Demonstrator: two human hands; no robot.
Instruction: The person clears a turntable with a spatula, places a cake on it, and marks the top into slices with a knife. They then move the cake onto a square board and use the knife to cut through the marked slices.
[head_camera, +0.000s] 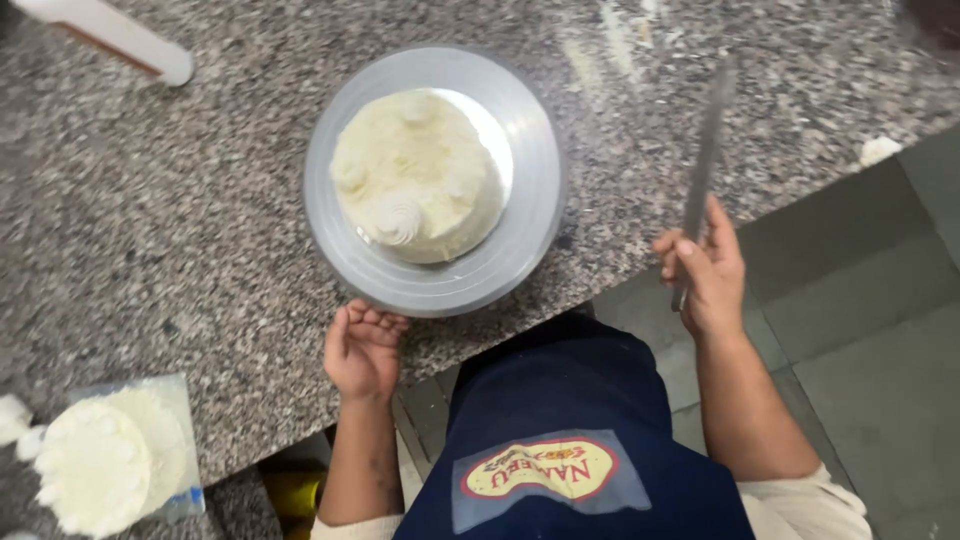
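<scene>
A small round cake (418, 172) covered in white cream with piped swirls sits on a round metal turntable (535, 190) on the speckled granite counter (150, 220). My left hand (362, 348) is at the turntable's near rim, palm up with fingers curled, touching or almost touching the edge. My right hand (705, 270) grips a long flat metal palette knife (703, 170), its blade pointing away over the counter to the right of the turntable.
A second white cream cake (100, 465) on a clear board lies at the counter's near left corner. A white cylindrical object (120, 38) lies at the far left. A dab of cream (880, 150) sits at the counter's right edge. Grey floor tiles lie beyond.
</scene>
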